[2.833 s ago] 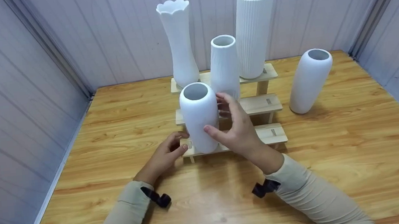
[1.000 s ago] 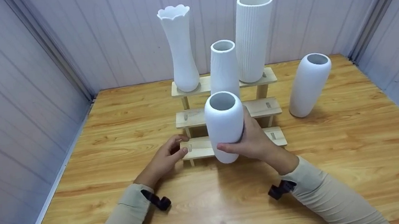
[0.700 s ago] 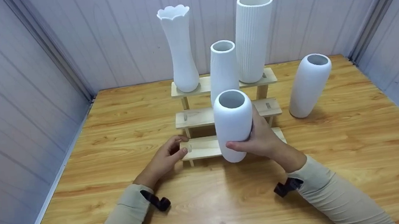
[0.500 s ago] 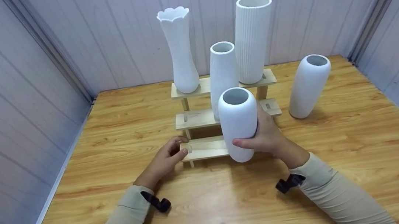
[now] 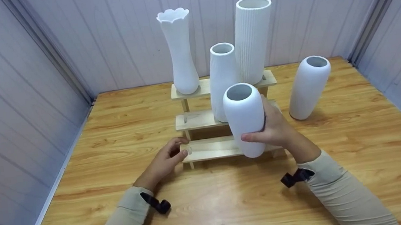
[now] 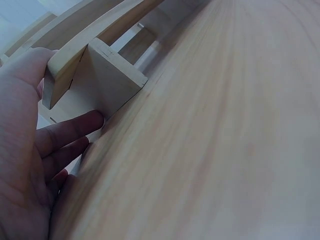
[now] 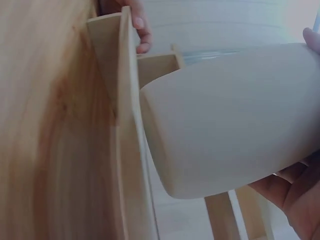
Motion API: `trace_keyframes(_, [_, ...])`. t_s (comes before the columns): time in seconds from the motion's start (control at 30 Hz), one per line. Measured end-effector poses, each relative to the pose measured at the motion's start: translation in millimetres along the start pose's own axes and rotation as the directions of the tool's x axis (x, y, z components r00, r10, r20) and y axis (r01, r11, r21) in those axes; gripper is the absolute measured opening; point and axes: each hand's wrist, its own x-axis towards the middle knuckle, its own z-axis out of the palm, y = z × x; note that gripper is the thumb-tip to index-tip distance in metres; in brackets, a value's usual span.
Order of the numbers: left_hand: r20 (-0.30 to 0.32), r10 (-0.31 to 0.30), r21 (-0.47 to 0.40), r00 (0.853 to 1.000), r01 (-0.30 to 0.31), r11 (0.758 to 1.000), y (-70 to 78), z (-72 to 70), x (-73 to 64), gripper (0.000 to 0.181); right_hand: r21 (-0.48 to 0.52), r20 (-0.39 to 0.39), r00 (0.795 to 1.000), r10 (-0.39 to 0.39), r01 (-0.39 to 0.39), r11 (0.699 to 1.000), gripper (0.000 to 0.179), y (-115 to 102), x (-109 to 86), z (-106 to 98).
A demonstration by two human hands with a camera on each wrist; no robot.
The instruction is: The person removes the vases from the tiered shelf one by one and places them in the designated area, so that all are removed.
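Observation:
In the head view my right hand (image 5: pixel 274 127) grips a smooth white vase (image 5: pixel 245 122), thumb in front and fingers behind. The vase leans slightly over the right part of the lowest step of a three-step wooden stand (image 5: pixel 212 149). Seen from the right wrist, the vase's base (image 7: pixel 157 145) is close to the step's board; I cannot tell whether they touch. My left hand (image 5: pixel 164 161) holds the left end of that lowest step. In the left wrist view its fingers (image 6: pixel 70 132) reach below the board beside the stand's leg (image 6: pixel 107 77).
A slim white vase (image 5: pixel 223 84) stands on the middle step. On the top step are a scallop-rimmed vase (image 5: pixel 181 55) and a tall ribbed vase (image 5: pixel 254 39). Another smooth white vase (image 5: pixel 309 88) stands on the table (image 5: pixel 210 208), right of the stand. Panelled walls (image 5: pixel 121 35) enclose the table.
My right hand has closed around the smooth vase and carried it rightward from the left part of the lowest step. My left hand has stayed at the stand's left end.

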Motion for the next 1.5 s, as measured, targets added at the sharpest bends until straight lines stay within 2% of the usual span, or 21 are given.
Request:
trace_keyframes(0.27, [0.016,0.004,0.005,1.000,-0.004,1.000,1.6,-1.8,-0.3,0.031,0.001,-0.032,0.996,0.082,-0.082,0.997,0.099,-4.5,0.0,-15.7])
trace_keyframes(0.6, [-0.012,0.020,0.002,1.000,-0.020,1.000,1.2,0.8,0.5,0.030,-0.003,-0.071,0.997,0.040,-0.040,0.999,0.096,-4.9,1.5,-34.1])
trace_keyframes(0.7, [-0.013,0.016,0.001,1.000,-0.016,1.000,-0.1,0.9,0.4,0.030,-0.042,-0.097,0.995,0.028,-0.032,0.999,0.092,-6.0,1.8,-39.7])
trace_keyframes(0.93, [-0.004,0.019,0.005,1.000,-0.019,1.000,0.0,-0.1,0.1,0.031,-0.074,-0.136,0.990,0.034,-0.044,0.996,0.088,-9.5,1.5,-48.9])
trace_keyframes(1.2, [0.028,-0.022,0.015,0.999,0.022,1.000,3.4,-2.0,-0.2,0.032,-0.102,-0.163,0.984,0.064,-0.082,0.991,0.090,-9.6,1.0,-56.6])
trace_keyframes(1.43, [0.007,-0.037,0.039,0.999,0.037,0.999,-27.6,-0.7,9.4,0.034,-0.135,-0.159,0.984,0.086,-0.108,0.985,0.091,-8.1,0.9,-60.0])
trace_keyframes(1.5, [0.002,-0.035,0.041,0.999,0.035,0.999,-30.2,-0.5,9.7,0.034,-0.150,-0.156,0.983,0.095,-0.119,0.982,0.091,-8.1,1.1,-60.9])
